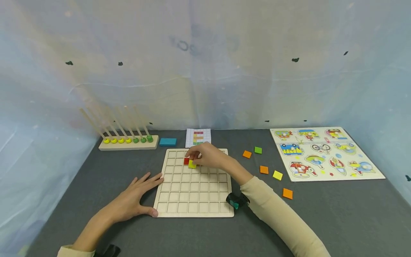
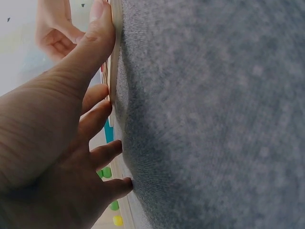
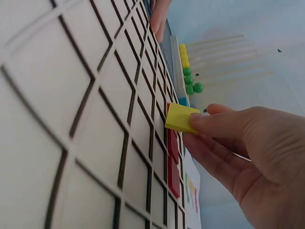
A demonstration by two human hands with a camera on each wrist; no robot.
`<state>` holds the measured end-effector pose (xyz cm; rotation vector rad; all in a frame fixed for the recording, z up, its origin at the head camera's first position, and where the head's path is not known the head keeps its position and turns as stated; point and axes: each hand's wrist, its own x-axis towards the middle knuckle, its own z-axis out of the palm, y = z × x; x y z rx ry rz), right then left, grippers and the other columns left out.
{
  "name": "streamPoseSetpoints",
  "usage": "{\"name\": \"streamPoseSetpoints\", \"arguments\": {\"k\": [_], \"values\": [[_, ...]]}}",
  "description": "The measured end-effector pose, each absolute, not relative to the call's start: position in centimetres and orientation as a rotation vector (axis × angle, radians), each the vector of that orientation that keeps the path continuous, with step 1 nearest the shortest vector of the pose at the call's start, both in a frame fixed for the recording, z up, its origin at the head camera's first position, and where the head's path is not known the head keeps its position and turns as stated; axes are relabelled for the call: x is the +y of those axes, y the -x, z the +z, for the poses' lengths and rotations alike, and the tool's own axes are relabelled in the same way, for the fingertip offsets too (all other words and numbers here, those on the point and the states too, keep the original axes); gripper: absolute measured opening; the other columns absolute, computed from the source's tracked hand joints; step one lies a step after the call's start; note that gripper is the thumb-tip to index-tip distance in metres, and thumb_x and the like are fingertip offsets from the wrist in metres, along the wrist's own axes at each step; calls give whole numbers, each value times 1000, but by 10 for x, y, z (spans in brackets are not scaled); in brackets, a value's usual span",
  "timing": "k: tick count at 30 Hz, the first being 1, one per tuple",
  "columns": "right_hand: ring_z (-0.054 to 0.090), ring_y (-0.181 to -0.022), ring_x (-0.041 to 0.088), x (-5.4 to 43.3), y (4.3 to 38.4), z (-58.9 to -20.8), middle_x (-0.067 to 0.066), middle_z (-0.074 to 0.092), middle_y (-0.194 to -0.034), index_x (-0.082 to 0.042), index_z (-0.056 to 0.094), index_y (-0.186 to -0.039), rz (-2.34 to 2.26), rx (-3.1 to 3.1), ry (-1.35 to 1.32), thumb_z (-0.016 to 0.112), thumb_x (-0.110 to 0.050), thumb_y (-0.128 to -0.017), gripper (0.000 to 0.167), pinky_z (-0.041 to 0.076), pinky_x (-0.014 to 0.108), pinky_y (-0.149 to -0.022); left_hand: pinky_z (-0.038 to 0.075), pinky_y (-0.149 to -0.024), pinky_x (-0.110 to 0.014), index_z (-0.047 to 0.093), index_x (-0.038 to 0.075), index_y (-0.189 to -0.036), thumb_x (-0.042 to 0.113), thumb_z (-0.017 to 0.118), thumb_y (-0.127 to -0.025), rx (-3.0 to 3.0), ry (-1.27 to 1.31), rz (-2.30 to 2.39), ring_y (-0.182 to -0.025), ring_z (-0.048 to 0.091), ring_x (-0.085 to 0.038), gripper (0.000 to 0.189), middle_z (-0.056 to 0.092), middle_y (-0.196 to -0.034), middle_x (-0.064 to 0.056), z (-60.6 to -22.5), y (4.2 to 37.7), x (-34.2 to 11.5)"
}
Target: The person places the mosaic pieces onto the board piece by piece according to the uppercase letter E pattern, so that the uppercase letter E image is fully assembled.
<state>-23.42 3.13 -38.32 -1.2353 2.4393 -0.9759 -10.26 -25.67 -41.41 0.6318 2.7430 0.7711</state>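
Pinching a glossy yellow square tile point(image 3: 178, 118) between thumb and fingertips, a person's right hand point(image 1: 208, 156) holds it over the 12 o'clock side of a pale wooden gridded board point(image 1: 192, 187), beside red square tiles point(image 3: 174, 179) set in the grid. The grip takes the tile by one edge, apparently so that the opposite edge is free to meet a cell; whether it touches the wood is hard to tell.

Toward 9 o'clock, the left hand point(image 1: 136, 198) is spread wide, thumb at the board's near corner and index finger farther up the same edge, a brace that likely keeps the board from sliding on the grey bench point(image 1: 224, 235).

Just beyond the board at 12 o'clock lies a white paper card printed with coloured squares point(image 1: 198, 137), seemingly put there for easy viewing. Loose orange square tiles point(image 1: 287, 193), another yellow tile point(image 1: 277, 175) and a green square tile point(image 1: 258, 150) lie scattered between 2 and 3 o'clock, handy for the right arm.
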Motion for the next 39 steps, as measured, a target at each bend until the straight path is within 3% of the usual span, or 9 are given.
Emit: {"name": "streamPoseSetpoints", "arguments": {"k": [25, 39], "values": [[63, -84, 14, 12, 224, -399, 6, 70, -93, -2, 71, -108, -968, 2458, 1231, 67, 1, -90, 18, 50, 17, -74, 6, -109, -72, 41, 18, -151, 65, 75, -64, 2744, -632, 771, -146, 16, -45, 104, 31, -159, -7, -412, 101, -255], [63, -95, 20, 61, 227, -373, 12, 69, -106, 0, 68, -115, -992, 2489, 1140, 67, 1, -90, 25, 54, 24, -83, 6, -109, -72, 41, 18, -151, 65, 75, -64, 2749, -634, 774, -146, 15, -44, 105, 30, -159, -6, -413, 101, -256]]}}
